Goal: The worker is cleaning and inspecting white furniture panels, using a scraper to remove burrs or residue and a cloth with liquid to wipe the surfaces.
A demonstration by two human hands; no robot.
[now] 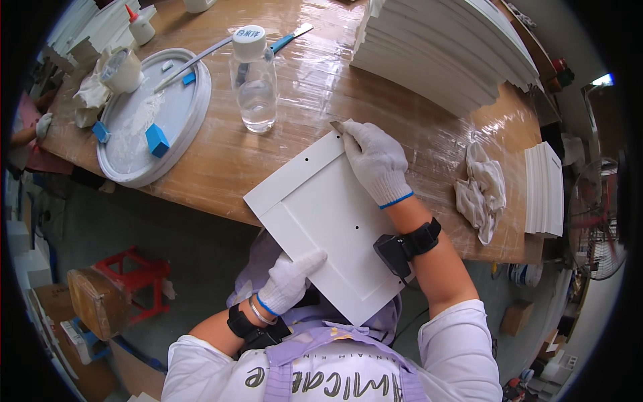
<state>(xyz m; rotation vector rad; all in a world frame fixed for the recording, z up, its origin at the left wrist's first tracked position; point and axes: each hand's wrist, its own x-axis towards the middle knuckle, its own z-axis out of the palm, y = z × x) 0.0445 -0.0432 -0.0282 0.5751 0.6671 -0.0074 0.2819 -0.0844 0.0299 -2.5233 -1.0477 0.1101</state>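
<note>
A white rectangular panel [328,231] with a recessed middle and a few small dark holes lies tilted between my lap and the table's front edge. My left hand [292,280], in a white knit glove, grips its lower left edge, thumb on top and the other fingers hidden beneath. At the panel's far corner is my right hand [376,157], gloved the same way. Its fingers are closed on a small flat grey-brown piece [337,126], whose tip shows against the corner; its exact kind is unclear.
The film-covered table [305,94] bears a clear bottle [255,87], a white round lid [144,127] with blue blocks, and a blue-handled tool [284,41]. White panels [435,53] stand stacked behind; a crumpled cloth [482,191] lies right. Another person's gloved hand [43,125] shows far left.
</note>
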